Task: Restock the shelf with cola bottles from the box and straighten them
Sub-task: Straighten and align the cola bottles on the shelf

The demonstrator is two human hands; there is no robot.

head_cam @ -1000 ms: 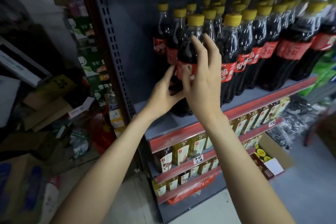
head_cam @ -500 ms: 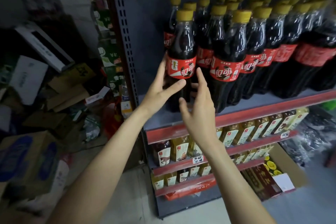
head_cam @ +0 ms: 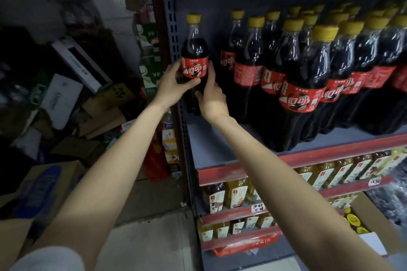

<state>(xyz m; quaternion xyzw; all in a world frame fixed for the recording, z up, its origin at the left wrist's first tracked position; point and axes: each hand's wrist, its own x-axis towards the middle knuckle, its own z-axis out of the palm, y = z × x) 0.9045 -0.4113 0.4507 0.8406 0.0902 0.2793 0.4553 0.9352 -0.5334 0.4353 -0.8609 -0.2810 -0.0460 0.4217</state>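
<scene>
A cola bottle [head_cam: 194,50] with a yellow cap and red label stands upright at the far left of the grey shelf [head_cam: 211,149], apart from the others. My left hand [head_cam: 174,86] wraps its left side below the label. My right hand [head_cam: 210,97] presses against its right side, fingers pointing up. To the right, several rows of the same cola bottles [head_cam: 308,77] fill the shelf. A gap of bare shelf separates the held bottle from them.
The shelf's perforated upright post [head_cam: 169,28] runs just left of the bottle. Lower shelves hold yellow tea bottles [head_cam: 235,193]. Cardboard boxes [head_cam: 44,187] and clutter pile up on the floor at the left. An open carton [head_cam: 363,222] sits at the lower right.
The view swung right to left. Both hands went from loosely open beside the front-left bottle to closed around it, and it now stands further left, by the post.
</scene>
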